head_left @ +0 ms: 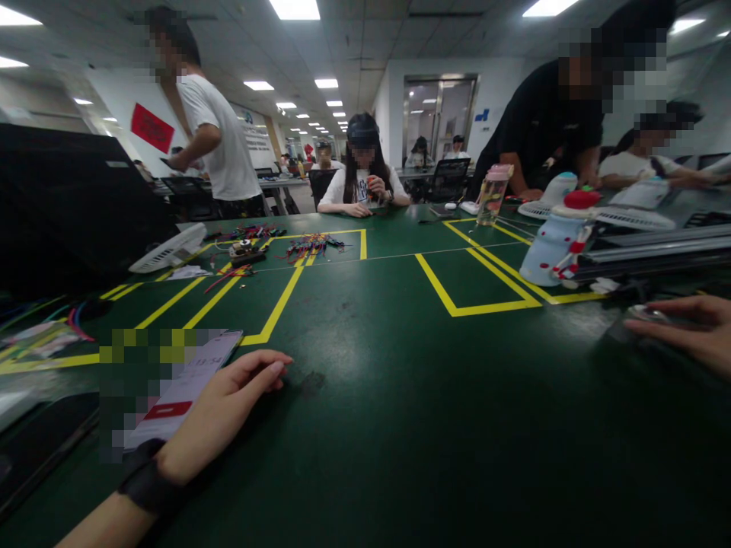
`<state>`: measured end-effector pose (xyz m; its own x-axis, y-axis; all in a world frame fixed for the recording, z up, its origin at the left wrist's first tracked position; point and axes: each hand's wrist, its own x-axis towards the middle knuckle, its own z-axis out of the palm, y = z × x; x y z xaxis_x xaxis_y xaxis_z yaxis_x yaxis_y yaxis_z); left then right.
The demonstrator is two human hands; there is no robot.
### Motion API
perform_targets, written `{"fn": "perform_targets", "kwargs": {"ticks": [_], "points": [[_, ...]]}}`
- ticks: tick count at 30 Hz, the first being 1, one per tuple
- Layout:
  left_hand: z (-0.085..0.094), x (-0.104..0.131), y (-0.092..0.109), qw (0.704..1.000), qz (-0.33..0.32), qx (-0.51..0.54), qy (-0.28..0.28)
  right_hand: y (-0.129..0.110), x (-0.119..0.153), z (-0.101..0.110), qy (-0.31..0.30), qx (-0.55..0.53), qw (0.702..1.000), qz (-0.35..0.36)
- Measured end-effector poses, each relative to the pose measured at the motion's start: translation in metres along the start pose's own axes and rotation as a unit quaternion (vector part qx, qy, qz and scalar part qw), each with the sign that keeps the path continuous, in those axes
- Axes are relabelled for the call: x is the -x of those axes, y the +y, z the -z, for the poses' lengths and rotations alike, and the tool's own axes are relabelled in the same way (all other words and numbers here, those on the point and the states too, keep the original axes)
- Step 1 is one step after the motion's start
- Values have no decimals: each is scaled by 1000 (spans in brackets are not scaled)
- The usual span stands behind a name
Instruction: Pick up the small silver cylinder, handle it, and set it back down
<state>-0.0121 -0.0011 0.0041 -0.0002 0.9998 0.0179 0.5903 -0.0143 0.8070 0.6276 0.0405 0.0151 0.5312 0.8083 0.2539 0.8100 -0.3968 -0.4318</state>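
Observation:
My left hand [243, 384], with a black band [149, 478] on its wrist, rests on the green table. Its fingers are loosely curled with the thumb against them, and nothing shows in them. Just beside it lies a phone [197, 380] with a lit screen, partly blurred out. At the right edge, my right hand [694, 329] closes its fingers and thumb on a small, silvery, rounded object [648, 313]. Blur hides what kind of object it is. Part of this hand is cut off by the frame.
Coloured wire bundles [313, 245] lie beyond the left hand, near a white fan [168, 250]. A black monitor [74, 205] stands left. A snowman-shaped bottle [551, 243], metal bars [662, 251] and a pink-lidded bottle [494, 194] stand right. A person [365, 175] sits opposite; others stand nearby.

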Motion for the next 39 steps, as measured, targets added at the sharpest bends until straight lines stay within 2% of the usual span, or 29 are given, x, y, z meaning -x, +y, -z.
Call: {"fn": "perform_targets", "kwargs": {"ticks": [3, 5, 8, 10, 12, 16, 18, 19, 22, 26, 29, 31, 34, 37, 39], "points": [[0, -1, -2, 1000, -5, 4, -1, -9, 8, -3, -38, -7, 999, -22], [0, -2, -5, 1000, -5, 1, -1, -16, 14, -6, -15, 1, 1000, -11], [-2, -5, -8, 1000, 0, -3, -1, -40, 33, -12, 37, -23, 998, 55], [-2, -6, -9, 1000, 2, -5, -2, -70, 56, -18, 26, -115, 984, 130], [-3, -6, -8, 1000, 0, -8, -2, -108, 87, -26, -49, -223, 949, 220], [-3, -3, -4, 1000, -10, -14, 5, -185, 149, -48, -246, -299, 832, 397], [-3, -2, -2, 1000, -12, -18, 6, -211, 170, -61, -291, -324, 787, 437], [-2, -1, -2, 1000, -13, -19, 5, -219, 177, -67, -302, -336, 774, 444], [-2, -1, -2, 1000, -18, -21, 3, -229, 186, -81, -316, -352, 763, 441], [-6, -2, 7, 999, -16, -31, -7, -226, 186, -87, -338, -359, 764, 416], [-20, -1, 34, 996, -41, -41, -61, -225, 186, -86, -362, -359, 771, 382], [-37, 1, 60, 989, -106, -49, -94, -226, 187, -87, -375, -370, 773, 354], [-65, -2, 97, 970, -203, -36, -126, -228, 188, -90, -391, -400, 758, 337], [-84, -10, 116, 961, -245, -32, -127, -229, 188, -92, -402, -412, 743, 342], [-87, -14, 121, 962, -248, -37, -111, -229, 188, -91, -401, -410, 741, 351]]}}
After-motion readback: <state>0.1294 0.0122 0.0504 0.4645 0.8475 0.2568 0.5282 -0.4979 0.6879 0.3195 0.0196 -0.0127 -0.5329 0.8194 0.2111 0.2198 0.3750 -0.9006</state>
